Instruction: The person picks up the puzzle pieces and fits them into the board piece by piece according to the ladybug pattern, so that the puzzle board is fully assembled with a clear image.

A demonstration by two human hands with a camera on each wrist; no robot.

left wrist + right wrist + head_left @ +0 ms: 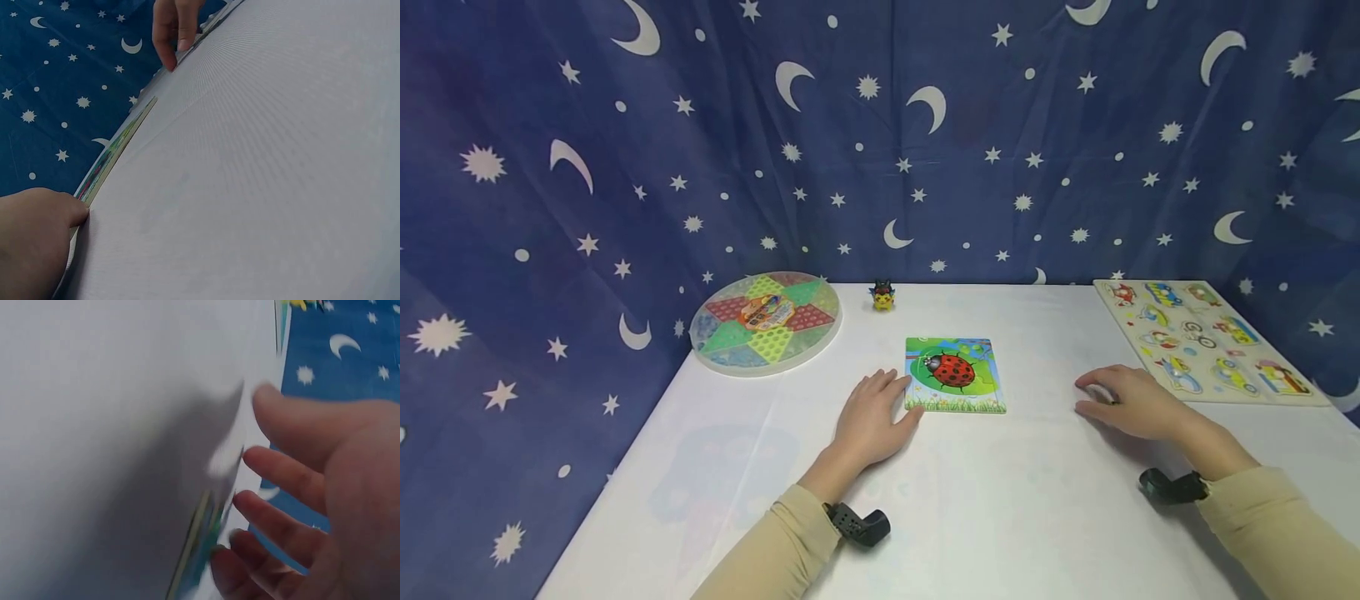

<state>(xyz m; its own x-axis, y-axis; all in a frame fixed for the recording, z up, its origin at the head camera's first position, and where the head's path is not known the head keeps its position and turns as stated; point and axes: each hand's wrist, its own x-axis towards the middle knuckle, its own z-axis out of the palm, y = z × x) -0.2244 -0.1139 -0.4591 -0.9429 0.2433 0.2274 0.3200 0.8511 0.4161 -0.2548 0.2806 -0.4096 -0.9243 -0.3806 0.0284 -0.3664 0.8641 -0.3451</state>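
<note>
A square ladybug jigsaw puzzle (958,398) lies flat in the middle of the white table. At its left edge rests my left hand (872,417), palm down, fingers extended and thumb by the near left corner. The left wrist view shows the thumb (69,209) touching the board's edge. My right hand (1131,402) hovers over the table, between the ladybug puzzle and a wooden picture board (1206,371). Its fingers are bent loosely and spread apart; nothing is seen held in the right wrist view. A thin coloured board edge (190,544) shows beyond those fingertips.
A round Chinese checkers board (793,358) lies at the back left. Behind the ladybug puzzle stands a small yellow figurine (883,297). A blue curtain (970,200) with moons and stars hangs along the table's back and left side.
</note>
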